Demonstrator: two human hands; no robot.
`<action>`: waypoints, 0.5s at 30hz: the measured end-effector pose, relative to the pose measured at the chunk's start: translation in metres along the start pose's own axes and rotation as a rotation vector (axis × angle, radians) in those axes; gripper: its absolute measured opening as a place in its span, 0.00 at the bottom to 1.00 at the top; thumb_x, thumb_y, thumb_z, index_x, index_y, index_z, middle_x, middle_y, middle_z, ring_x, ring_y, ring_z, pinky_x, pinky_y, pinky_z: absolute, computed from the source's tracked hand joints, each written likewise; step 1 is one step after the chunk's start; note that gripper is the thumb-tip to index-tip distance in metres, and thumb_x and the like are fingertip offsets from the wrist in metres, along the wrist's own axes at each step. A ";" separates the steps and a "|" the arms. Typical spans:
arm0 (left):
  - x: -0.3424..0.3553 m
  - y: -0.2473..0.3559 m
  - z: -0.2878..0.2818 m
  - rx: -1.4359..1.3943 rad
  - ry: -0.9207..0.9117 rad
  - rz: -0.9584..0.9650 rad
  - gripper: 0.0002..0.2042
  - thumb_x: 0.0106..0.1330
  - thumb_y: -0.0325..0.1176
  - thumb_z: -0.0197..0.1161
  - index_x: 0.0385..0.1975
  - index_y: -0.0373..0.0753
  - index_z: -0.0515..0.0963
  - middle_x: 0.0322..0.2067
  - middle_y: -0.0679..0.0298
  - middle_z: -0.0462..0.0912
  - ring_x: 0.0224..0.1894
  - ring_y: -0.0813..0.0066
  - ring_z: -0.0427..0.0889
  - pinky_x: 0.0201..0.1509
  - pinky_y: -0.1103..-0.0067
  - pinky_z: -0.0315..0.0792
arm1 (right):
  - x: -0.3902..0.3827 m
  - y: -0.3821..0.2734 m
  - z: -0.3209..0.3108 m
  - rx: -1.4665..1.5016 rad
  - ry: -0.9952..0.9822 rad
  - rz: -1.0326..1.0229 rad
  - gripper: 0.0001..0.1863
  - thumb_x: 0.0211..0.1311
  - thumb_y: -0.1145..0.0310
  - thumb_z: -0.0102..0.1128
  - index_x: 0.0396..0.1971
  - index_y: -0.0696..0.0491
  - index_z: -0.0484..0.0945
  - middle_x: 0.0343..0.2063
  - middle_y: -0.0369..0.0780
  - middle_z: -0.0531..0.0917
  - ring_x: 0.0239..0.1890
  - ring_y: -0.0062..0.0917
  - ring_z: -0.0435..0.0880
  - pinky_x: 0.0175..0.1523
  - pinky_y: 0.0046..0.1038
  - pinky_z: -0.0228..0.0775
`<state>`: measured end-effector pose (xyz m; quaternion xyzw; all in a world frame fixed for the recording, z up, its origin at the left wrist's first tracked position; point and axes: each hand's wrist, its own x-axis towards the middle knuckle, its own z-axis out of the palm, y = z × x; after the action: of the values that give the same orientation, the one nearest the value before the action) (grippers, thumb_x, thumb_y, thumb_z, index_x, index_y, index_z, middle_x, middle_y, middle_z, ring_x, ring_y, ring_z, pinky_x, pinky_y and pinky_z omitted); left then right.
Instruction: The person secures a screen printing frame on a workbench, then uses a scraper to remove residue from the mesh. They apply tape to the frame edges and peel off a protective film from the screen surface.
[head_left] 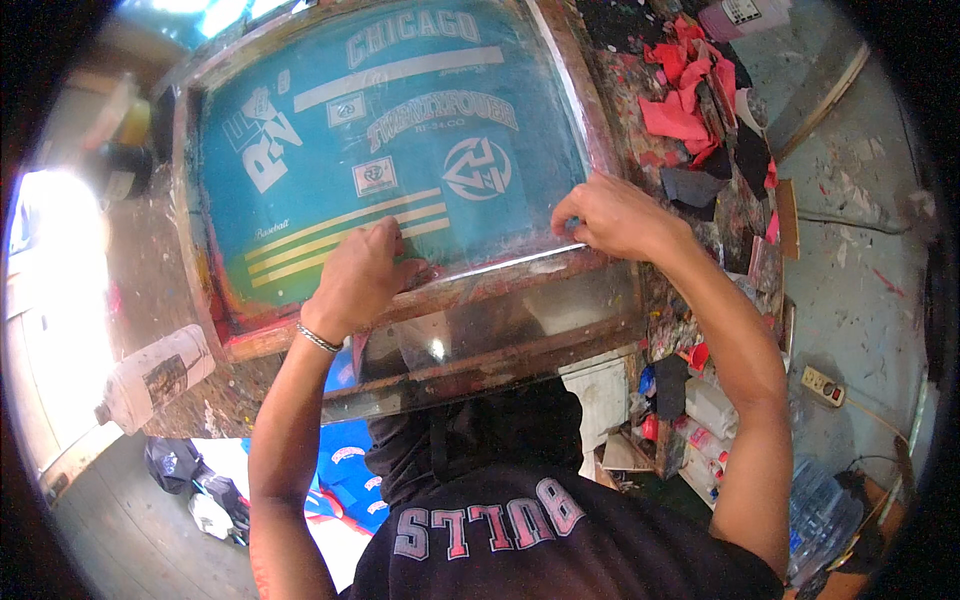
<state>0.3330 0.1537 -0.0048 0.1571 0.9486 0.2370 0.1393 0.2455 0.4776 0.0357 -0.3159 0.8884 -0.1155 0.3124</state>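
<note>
Over paint-stained bench [262, 388]: wood-framed blue screen [300, 150].
L hand [362, 278], fingers curled, at yellow stripes [320, 233] nr lower edge; R hand [625, 222] curled by lower-R corner; can't tell if either's gripping.

The framed stencil screen [415, 165] and paint-spattered bench [728, 235] show a screen-printing workshop

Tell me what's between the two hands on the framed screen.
Head view: right ends of the pale yellow stripes by the left hand, then plain teal mesh toward the right hand.
</note>
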 end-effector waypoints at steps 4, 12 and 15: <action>-0.001 0.016 -0.024 0.011 -0.026 -0.132 0.12 0.62 0.32 0.69 0.38 0.31 0.76 0.35 0.44 0.84 0.39 0.41 0.82 0.41 0.59 0.76 | -0.007 -0.002 -0.008 -0.063 0.077 -0.009 0.12 0.55 0.75 0.62 0.39 0.57 0.87 0.33 0.49 0.88 0.41 0.45 0.86 0.50 0.42 0.77; 0.026 0.041 0.002 -0.520 -0.162 0.310 0.11 0.69 0.30 0.61 0.47 0.34 0.80 0.36 0.46 0.85 0.36 0.48 0.83 0.40 0.65 0.76 | 0.030 -0.022 0.019 0.380 0.016 -0.330 0.16 0.57 0.77 0.53 0.43 0.58 0.86 0.36 0.51 0.88 0.39 0.41 0.89 0.48 0.36 0.79; 0.019 0.030 -0.004 -0.563 -0.246 0.297 0.13 0.71 0.33 0.59 0.51 0.35 0.79 0.38 0.48 0.85 0.37 0.50 0.84 0.41 0.67 0.76 | 0.020 -0.016 0.015 0.401 0.003 -0.336 0.17 0.57 0.77 0.52 0.44 0.58 0.86 0.35 0.51 0.88 0.34 0.38 0.89 0.44 0.33 0.79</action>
<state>0.3211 0.1843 0.0100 0.2764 0.7888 0.4864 0.2545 0.2510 0.4530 0.0204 -0.3905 0.7832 -0.3400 0.3441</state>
